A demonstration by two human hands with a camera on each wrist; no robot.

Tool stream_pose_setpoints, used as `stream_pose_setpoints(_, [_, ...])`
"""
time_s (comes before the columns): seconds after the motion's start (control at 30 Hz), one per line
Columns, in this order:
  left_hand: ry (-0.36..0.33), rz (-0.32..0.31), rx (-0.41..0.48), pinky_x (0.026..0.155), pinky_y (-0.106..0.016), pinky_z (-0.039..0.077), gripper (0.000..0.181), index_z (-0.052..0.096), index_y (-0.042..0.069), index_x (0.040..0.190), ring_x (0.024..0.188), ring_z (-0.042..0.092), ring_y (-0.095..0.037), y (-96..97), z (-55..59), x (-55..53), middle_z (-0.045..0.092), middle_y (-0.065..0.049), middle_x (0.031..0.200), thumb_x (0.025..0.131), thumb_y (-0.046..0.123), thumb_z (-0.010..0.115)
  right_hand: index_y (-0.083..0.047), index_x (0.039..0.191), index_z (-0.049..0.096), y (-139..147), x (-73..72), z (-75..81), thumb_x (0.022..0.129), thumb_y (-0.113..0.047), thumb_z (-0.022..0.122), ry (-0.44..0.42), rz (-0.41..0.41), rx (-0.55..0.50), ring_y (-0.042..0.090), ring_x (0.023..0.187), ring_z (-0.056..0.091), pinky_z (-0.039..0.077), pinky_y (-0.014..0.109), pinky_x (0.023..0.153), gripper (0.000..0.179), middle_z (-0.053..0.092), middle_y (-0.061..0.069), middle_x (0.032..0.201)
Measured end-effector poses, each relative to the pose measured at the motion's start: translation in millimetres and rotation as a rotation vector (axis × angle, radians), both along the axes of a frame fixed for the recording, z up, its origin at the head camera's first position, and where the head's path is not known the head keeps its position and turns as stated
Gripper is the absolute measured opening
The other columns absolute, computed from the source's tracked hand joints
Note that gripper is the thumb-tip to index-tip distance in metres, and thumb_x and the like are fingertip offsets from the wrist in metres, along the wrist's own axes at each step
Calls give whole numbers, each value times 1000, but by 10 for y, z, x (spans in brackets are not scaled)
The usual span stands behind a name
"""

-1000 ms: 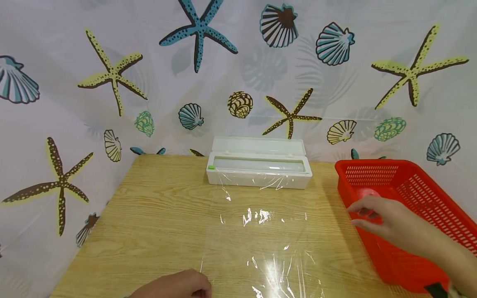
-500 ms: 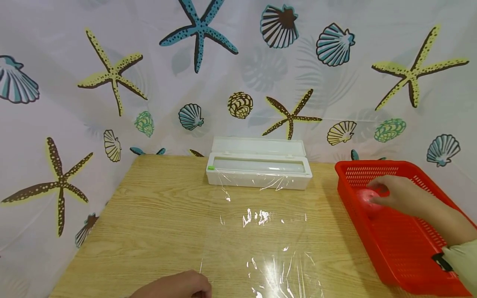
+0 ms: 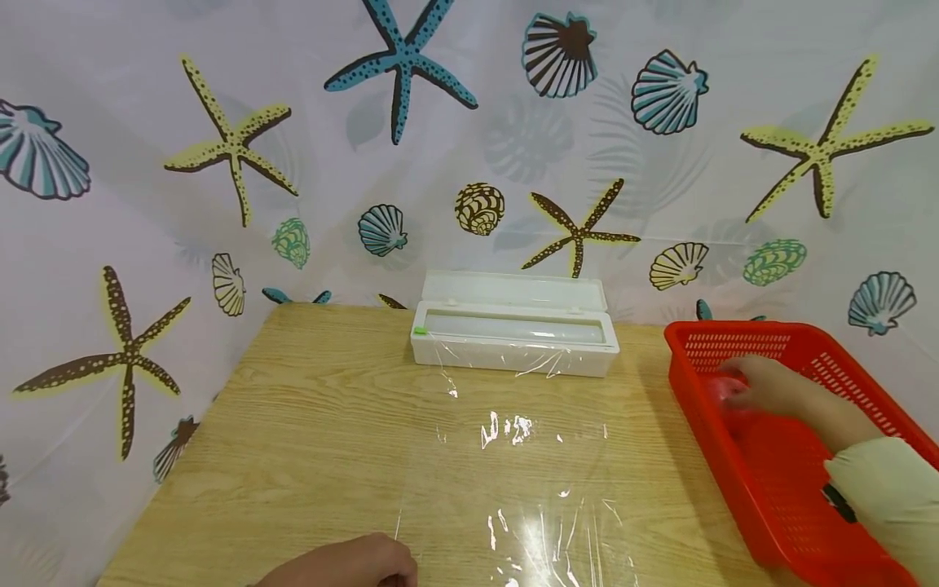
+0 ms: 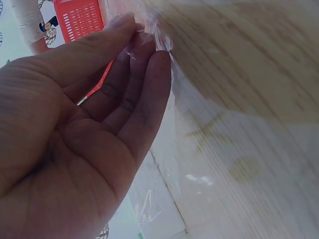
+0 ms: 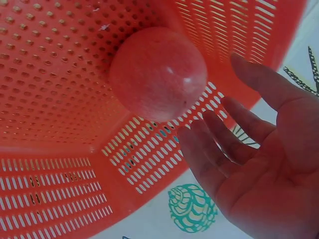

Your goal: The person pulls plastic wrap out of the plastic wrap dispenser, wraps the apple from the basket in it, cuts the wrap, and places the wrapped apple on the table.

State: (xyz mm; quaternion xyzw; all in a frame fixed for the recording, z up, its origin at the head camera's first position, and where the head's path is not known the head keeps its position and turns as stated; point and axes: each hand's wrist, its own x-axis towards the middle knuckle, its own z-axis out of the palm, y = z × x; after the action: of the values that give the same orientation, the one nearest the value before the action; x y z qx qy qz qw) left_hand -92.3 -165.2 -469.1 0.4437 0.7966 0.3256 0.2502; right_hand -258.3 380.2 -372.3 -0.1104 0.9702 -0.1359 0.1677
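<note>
At the bottom of the head view my left hand (image 3: 348, 561) stays low over the table. The left wrist view shows its thumb and fingertips pinching the gathered edge of clear cling film (image 4: 160, 35). That film (image 3: 517, 430) stretches over the wood from a white cling film dispenser (image 3: 513, 357), whose lid stands up. My right hand (image 3: 770, 386) reaches into the red plastic basket (image 3: 707, 432). Beside its fingers sits a smooth, round, pinkish-red fruit (image 5: 158, 74), its exact kind unclear. In the right wrist view the fingers are spread, with a gap between them and the fruit.
The wooden table (image 3: 293, 408) lies under the film, with the dispenser near its back edge. Behind it hangs a pale cloth (image 3: 433, 163) printed with starfish and shells. The basket's perforated walls rise around the fruit on the right.
My right hand has moved from above the basket's left rim down into the basket, beside the fruit. The left hand has kept its place. The head view has shifted slightly.
</note>
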Motion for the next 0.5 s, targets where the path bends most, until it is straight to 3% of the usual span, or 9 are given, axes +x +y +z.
stream_pose_setpoints(0.17, [-11, 2, 11, 53, -8, 43, 3, 68, 9, 80, 61, 43, 11, -5, 3, 10, 51, 17, 70, 80, 12, 69, 15, 117, 49, 33, -56, -115, 75, -17, 76, -8, 12, 7, 23, 75, 51, 50, 33, 62, 60, 56, 11, 87])
stream_pose_setpoints(0.4, [-57, -2, -1, 53, -9, 44, 5, 68, 7, 80, 61, 42, 11, 10, 8, -5, 50, 17, 70, 82, 12, 68, 14, 114, 52, 47, -89, -181, 73, -16, 76, 36, 26, 67, 26, 74, 49, 48, 38, 65, 56, 54, 13, 84])
stream_pose_setpoints(0.5, [-26, -22, -17, 53, -7, 42, 2, 68, 7, 79, 61, 41, 12, 26, 0, -19, 51, 15, 70, 79, 8, 69, 14, 112, 53, 63, -102, -194, 73, -15, 76, 42, 14, 76, 28, 74, 50, 48, 39, 65, 54, 54, 14, 84])
